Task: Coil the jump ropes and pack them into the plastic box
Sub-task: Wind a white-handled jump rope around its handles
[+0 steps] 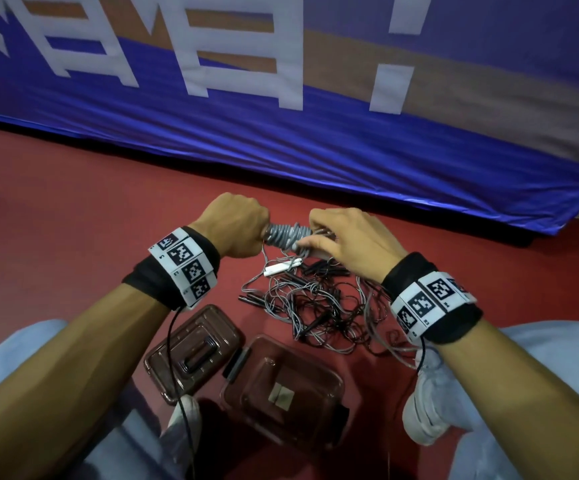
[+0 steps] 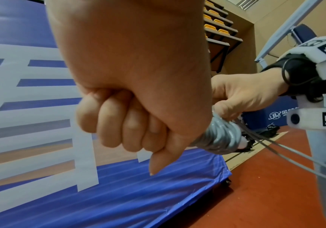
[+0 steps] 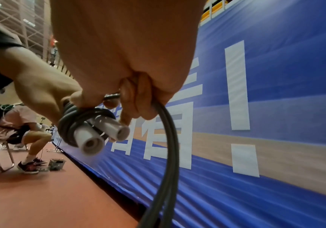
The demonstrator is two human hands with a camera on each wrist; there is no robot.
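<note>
Your left hand (image 1: 235,226) clenches one end of the grey coiled jump rope (image 1: 285,235), your right hand (image 1: 349,241) pinches the other, long axis left-right, above the tangle beyond the plastic box (image 1: 337,377).

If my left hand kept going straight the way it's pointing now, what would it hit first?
The left hand points away from you, toward the blue banner standing at the edge of the red floor. Nothing shows between them, so it would probably meet the banner's lower part first, though depth is hard to judge.
</note>
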